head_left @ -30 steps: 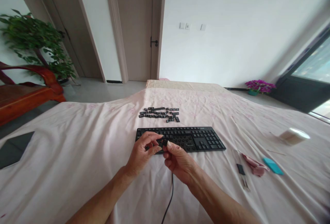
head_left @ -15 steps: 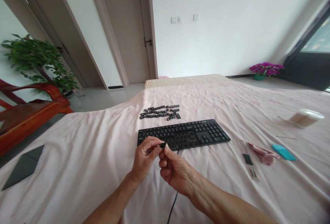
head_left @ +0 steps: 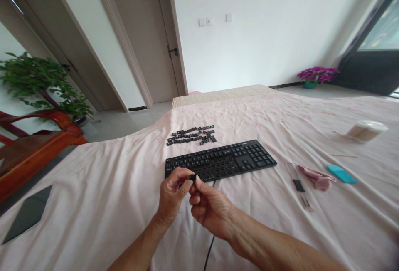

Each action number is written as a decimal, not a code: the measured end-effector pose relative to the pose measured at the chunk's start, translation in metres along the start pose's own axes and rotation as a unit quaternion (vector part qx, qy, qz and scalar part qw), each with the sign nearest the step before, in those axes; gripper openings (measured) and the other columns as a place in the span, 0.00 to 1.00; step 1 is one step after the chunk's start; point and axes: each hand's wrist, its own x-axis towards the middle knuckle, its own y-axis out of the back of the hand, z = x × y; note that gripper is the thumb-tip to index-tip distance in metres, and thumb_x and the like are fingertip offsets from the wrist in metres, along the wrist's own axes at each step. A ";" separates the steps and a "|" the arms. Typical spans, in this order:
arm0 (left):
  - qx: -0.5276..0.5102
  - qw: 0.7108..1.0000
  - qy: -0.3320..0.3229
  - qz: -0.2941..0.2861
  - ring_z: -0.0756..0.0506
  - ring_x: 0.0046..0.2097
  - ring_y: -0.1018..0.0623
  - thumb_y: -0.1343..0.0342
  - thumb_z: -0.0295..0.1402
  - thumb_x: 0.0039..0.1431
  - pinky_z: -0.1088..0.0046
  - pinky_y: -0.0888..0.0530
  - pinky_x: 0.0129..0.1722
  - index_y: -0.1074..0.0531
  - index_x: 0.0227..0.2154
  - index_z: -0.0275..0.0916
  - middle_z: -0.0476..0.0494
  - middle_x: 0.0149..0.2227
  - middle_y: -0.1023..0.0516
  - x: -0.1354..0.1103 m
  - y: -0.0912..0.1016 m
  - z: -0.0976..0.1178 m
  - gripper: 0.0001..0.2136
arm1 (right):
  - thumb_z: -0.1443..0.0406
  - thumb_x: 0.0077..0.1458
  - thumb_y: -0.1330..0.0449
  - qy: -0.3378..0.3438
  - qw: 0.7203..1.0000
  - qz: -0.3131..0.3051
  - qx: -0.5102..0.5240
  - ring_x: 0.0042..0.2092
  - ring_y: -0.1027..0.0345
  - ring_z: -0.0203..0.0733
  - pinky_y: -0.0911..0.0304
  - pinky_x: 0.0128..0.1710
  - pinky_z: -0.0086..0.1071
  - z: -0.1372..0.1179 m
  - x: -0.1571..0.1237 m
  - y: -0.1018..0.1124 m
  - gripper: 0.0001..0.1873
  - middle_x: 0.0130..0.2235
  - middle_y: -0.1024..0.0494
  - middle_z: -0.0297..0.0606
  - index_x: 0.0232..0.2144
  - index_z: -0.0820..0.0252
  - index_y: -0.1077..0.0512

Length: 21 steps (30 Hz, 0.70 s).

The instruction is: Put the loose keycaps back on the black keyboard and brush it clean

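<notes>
My left hand point(head_left: 173, 190) is closed in a pinch on a small black keycap point(head_left: 192, 177), held up in front of the keyboard. From the other side, my right hand point(head_left: 209, 204) meets it with thumb and forefinger on the same keycap, the remaining fingers curled in. Whether anything thin sits between the right fingers is hidden. Just behind lies the black keyboard point(head_left: 249, 156), with keys off its lower main block and bare sockets showing. Beyond it, loose keycaps point(head_left: 188, 138) lie in rough rows on the pink cloth.
On the pink cloth point(head_left: 124, 188) at right lie tweezers point(head_left: 299, 188), a crumpled pink rag point(head_left: 321, 179), a blue flat piece point(head_left: 341, 173), a thin stick point(head_left: 344, 156) and a clear tub of sticks point(head_left: 366, 131). A dark tablet-like panel point(head_left: 28, 213) lies left. The keyboard's cable point(head_left: 209, 252) runs toward me.
The camera view has shifted slightly. Both hands stay together at the keycap, which appears slightly turned between the fingertips.
</notes>
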 end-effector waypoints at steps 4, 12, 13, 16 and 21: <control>-0.006 1.000 0.018 0.006 0.48 0.41 0.26 0.43 0.33 0.55 0.73 0.30 0.42 0.26 0.37 0.38 0.45 0.39 0.25 0.001 0.001 0.001 0.07 | 0.66 0.36 0.28 0.007 0.999 -0.018 -0.030 0.21 0.45 0.23 0.61 0.16 0.18 -0.003 0.002 0.001 0.18 0.25 0.30 0.27 0.28 0.62 0.31; 0.050 0.998 0.030 -0.038 0.45 0.43 0.25 0.44 0.35 0.55 0.69 0.29 0.45 0.26 0.40 0.38 0.42 0.42 0.23 0.000 0.004 0.005 0.10 | 0.66 0.37 0.31 0.060 0.987 0.046 -0.141 0.20 0.46 0.24 0.63 0.16 0.20 -0.004 0.015 0.011 0.13 0.24 0.30 0.29 0.27 0.61 0.30; 0.061 0.997 0.033 -0.040 0.45 0.43 0.24 0.44 0.35 0.55 0.69 0.29 0.45 0.26 0.40 0.38 0.42 0.41 0.22 0.001 0.005 0.004 0.11 | 0.66 0.37 0.31 0.073 0.982 0.053 -0.163 0.20 0.47 0.24 0.63 0.16 0.20 -0.004 0.017 0.013 0.12 0.24 0.31 0.29 0.26 0.62 0.29; 0.058 0.996 0.068 -0.026 0.45 0.42 0.24 0.43 0.37 0.54 0.69 0.28 0.45 0.25 0.40 0.37 0.42 0.39 0.22 0.005 0.010 -0.001 0.12 | 0.62 0.41 0.32 0.176 0.949 0.072 -0.250 0.21 0.48 0.26 0.61 0.17 0.22 -0.009 0.022 0.019 0.11 0.23 0.32 0.29 0.28 0.62 0.25; -0.035 0.987 0.140 -0.070 0.46 0.37 0.23 0.38 0.37 0.49 0.71 0.26 0.38 0.35 0.54 0.36 0.43 0.34 0.22 0.013 0.022 -0.003 0.28 | 0.59 0.47 0.34 0.402 0.799 -0.042 -0.445 0.29 0.40 0.33 0.43 0.28 0.28 -0.035 0.023 0.022 0.09 0.27 0.31 0.33 0.32 0.54 0.21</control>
